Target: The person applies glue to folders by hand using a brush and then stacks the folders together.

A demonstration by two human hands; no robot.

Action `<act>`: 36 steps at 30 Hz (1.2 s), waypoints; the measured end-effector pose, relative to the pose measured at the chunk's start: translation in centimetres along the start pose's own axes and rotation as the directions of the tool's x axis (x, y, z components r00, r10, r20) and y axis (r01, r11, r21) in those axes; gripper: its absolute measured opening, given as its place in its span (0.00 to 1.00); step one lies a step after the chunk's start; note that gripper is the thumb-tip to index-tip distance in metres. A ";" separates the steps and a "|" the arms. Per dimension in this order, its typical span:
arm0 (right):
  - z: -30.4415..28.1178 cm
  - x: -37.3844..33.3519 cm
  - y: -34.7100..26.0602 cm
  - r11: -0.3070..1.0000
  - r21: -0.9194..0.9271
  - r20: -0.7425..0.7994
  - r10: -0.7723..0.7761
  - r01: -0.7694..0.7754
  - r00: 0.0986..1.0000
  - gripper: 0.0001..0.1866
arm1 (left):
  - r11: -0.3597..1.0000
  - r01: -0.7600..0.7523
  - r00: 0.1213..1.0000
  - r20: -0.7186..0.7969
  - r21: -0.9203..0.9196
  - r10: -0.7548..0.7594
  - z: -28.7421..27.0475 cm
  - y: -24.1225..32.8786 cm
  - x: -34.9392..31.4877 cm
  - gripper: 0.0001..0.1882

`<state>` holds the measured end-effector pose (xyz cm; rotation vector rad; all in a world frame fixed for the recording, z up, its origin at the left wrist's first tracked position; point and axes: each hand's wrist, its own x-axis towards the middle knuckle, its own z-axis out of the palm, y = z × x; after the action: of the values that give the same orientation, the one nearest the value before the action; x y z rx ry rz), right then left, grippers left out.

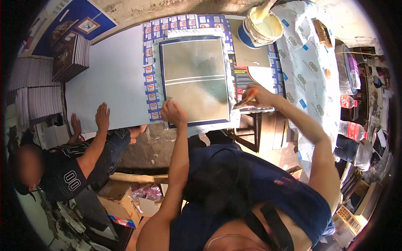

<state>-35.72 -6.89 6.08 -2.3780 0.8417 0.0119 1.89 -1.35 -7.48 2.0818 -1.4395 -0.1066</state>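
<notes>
The left hand (pixel 174 113) curls at a corner of the blue-bordered panel (pixel 194 94), perhaps steadying it, grip unclear; the right hand (pixel 262 96) grasps an orange-handled brush (pixel 245 101), leaving its tip free.

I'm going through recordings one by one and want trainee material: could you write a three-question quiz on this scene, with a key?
1. Which of the person's hands holds the orange-handled tool?
2. True or false: the bucket of pale, creamy material stands to the right of the blue-bordered panel.
3. The left hand is closest to which panel corner? A) far left; B) near left; C) far right.

Key: 1. The right hand. 2. True. 3. B.
</notes>
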 end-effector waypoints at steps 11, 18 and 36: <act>9.0 20.8 -9.9 0.987 -0.047 -0.622 0.092 -0.154 0.778 0.17 | 0.792 -0.611 0.392 0.864 -0.011 0.315 5.5 10.0 23.3 0.44; 12.8 19.3 -19.3 0.991 0.125 -0.370 0.095 -0.052 0.924 0.17 | 0.781 -0.624 0.265 0.940 -0.002 0.214 5.2 10.7 24.0 0.50; 14.1 25.0 -13.2 0.940 0.059 -0.756 0.262 -0.335 0.600 0.16 | 0.855 -0.516 0.297 0.925 -0.053 0.236 4.9 8.9 23.0 0.46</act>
<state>-5.62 -5.24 -3.21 -2.2601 1.6562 -0.8976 2.01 -25.63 -0.86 1.7797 -2.7268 -1.1044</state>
